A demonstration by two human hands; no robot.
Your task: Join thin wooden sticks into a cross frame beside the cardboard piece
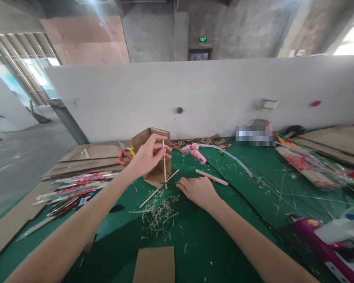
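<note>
Green table [194, 247]: flat brown cardboard rectangle [155, 265], nearest.
Pale shavings [159, 214]: heaped beyond.
Right hand [199, 192]: fingers curled; cannot tell what they pinch.
Left hand [152, 155]: pinches a slim pale wooden stick [165, 165] near-upright before an open brown cardboard box [157, 175] by the table's far edge.
Pink plastic glue gun [195, 151]: near that edge.

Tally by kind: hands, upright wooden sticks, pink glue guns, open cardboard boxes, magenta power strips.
Left hand and right hand: 2
Thin pale wooden stick, held upright: 1
Pink plastic glue gun: 1
Open brown cardboard box: 1
Magenta plastic power strip: 1
Total: 6
</note>
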